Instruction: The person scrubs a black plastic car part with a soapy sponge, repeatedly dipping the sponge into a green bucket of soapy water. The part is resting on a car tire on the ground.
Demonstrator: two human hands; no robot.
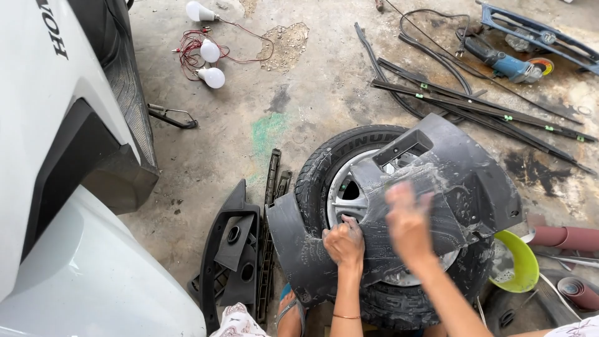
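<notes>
On the concrete floor of a workshop, a dark plastic bumper part [437,181] lies across a car wheel [349,187] that rests flat on the ground. The part looks wet and soapy. The left hand [344,242] presses on the lower edge of the part with the fingers curled, gripping it so that it does not slide. The right hand [409,224] is on the upper surface of the part; it is blurred, so one cannot tell if the fingers are open or hold something like a small sheet.

The step in hand seems to be rubbing or sanding the wet surface. The next move probably needs firm pressure from the holding hand and even strokes over the curved area.

A yellow-green bowl [521,265] stands just beside the wheel on the right. A blue grinder [505,65] and three light bulbs [209,50] lie well apart. A white car body [56,187] is at the left.
</notes>
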